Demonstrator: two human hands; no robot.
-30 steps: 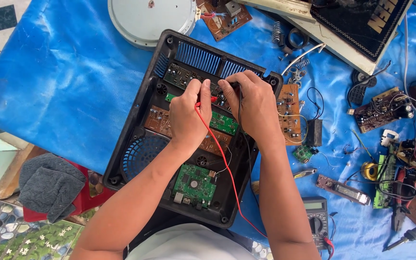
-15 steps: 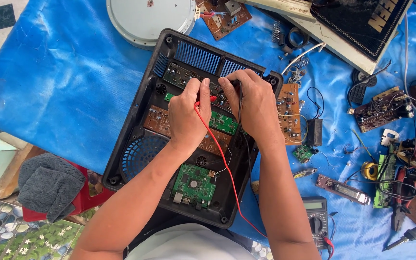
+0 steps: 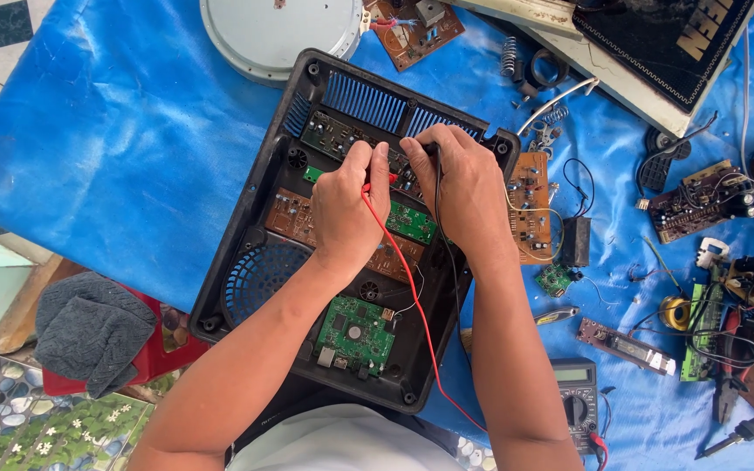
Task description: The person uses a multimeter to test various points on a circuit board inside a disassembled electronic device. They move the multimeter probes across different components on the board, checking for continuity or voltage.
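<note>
We grip the red probe (image 3: 380, 183) in our left hand (image 3: 348, 209) and the black probe (image 3: 430, 153) in our right hand (image 3: 460, 196), both on the circuit board (image 3: 333, 135) inside the black housing (image 3: 246, 235) (multimeter (image 3: 579, 403) nearby). We judge steady, separated tips essential.

The left hand (image 3: 348, 209) has edged slightly left with its red probe (image 3: 379, 181). The right hand (image 3: 460, 187) shows no clear shift.

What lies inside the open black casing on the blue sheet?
Inside the black casing: a green circuit board, brown boards, a round fan grille. The left hand and right hand cover the middle.
</note>
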